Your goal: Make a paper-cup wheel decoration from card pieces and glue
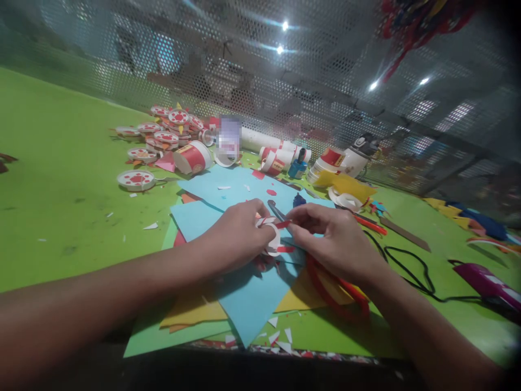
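My left hand (246,231) is closed around a small white paper disc (273,243) with red paper strips standing out from its edge. The fingers of my right hand (331,233) pinch the tip of one red strip (284,224) on the disc's right side. Both hands are above light blue paper sheets (248,298). Beneath my right hand lie scissors with large red handles (340,296). A narrow grey blade-like piece (277,209) shows between the hands; its link to the handles is hidden.
Finished-looking white discs with red dots (136,179) are piled at back left. Red and white paper cups (193,157), a blue bottle (298,167) and a white roll (264,140) stand before a mesh screen. At right lie a black cord (411,271) and a purple tool (486,282).
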Demonstrator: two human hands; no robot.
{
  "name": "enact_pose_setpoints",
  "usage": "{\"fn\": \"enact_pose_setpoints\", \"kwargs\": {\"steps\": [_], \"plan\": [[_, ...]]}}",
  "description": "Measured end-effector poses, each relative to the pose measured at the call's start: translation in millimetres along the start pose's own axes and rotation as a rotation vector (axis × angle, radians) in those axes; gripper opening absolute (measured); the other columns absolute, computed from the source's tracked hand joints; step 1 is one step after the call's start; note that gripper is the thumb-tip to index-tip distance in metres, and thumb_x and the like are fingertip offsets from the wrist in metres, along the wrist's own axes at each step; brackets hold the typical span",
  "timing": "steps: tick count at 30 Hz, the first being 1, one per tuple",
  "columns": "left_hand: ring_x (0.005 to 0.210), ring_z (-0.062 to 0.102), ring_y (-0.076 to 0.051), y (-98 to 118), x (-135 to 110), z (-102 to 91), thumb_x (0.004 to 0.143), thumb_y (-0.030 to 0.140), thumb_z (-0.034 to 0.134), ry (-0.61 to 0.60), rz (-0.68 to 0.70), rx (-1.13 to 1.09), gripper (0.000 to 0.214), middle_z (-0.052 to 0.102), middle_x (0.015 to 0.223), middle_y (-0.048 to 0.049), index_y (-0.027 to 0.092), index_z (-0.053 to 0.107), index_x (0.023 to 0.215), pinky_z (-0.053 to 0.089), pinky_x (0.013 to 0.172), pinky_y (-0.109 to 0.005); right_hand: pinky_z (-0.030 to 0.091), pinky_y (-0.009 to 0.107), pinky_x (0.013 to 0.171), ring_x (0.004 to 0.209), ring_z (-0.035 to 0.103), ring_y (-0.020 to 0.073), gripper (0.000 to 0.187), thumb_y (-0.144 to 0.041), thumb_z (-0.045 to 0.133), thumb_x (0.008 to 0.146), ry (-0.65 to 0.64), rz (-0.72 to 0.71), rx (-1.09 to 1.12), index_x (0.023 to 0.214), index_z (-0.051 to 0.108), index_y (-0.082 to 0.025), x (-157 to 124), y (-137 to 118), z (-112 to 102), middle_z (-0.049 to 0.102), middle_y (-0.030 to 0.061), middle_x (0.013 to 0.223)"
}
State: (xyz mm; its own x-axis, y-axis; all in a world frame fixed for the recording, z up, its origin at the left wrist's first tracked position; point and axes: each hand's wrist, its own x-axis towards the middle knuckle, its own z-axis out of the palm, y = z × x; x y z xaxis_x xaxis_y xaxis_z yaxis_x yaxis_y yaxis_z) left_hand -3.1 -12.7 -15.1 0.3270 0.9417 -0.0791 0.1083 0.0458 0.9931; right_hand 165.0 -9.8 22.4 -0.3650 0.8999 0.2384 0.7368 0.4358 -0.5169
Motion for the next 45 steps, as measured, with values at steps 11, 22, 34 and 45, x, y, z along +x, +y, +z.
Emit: {"fn": "enact_pose_setpoints", "kwargs": {"steps": [11, 22, 34, 45], "plan": [[0.061, 0.067, -0.026, 12, -3, 0.9, 0.071, 0.015, 0.050, -0.046, -0.118, -0.109, 0.019, 0.067, 0.068, -0.0104, 0.016, 0.046, 0.089, 0.053, 0.045, -0.032, 0.042, 0.024, 0.057, 0.062, 0.052, 0.0123, 0.016, -0.030, 0.056, 0.082, 0.049, -0.067, 0.195, 0.078, 0.063, -0.016, 0, 13, -7, 0.061, 0.0018, 0.069], [0.067, 0.067, -0.025, 14, -4, -5.2, 0.072, 0.018, 0.056, -0.132, -0.088, -0.165, 0.018, 0.067, 0.075, -0.0136, 0.012, 0.054, 0.088, 0.049, 0.047, -0.026, 0.031, 0.022, 0.045, 0.047, 0.039, 0.0079, 0.031, -0.035, 0.057, 0.081, 0.152, -0.019, 0.264, 0.057, 0.053, -0.016, -2, 19, 0, 0.047, -0.0036, 0.050], [0.075, 0.068, -0.026, 12, -4, -16.7, 0.079, 0.019, 0.055, -0.323, -0.039, -0.228, 0.019, 0.066, 0.088, -0.0158, 0.012, 0.055, 0.097, 0.049, 0.049, -0.025, 0.035, 0.021, 0.045, 0.044, 0.043, 0.0068, 0.028, -0.037, 0.061, 0.077, 0.105, 0.069, 0.602, 0.063, 0.059, -0.013, 1, 23, 0, 0.052, -0.0030, 0.049], [0.067, 0.063, -0.016, 20, -5, -13.4, 0.075, 0.027, 0.063, -0.297, -0.042, -0.096, 0.032, 0.066, 0.084, -0.0071, 0.016, 0.056, 0.104, 0.046, 0.051, -0.023, 0.033, 0.020, 0.046, 0.050, 0.043, 0.0068, 0.016, -0.029, 0.062, 0.074, 0.183, -0.085, 0.546, 0.074, 0.064, -0.012, 3, 26, 1, 0.052, -0.0035, 0.056]]}}
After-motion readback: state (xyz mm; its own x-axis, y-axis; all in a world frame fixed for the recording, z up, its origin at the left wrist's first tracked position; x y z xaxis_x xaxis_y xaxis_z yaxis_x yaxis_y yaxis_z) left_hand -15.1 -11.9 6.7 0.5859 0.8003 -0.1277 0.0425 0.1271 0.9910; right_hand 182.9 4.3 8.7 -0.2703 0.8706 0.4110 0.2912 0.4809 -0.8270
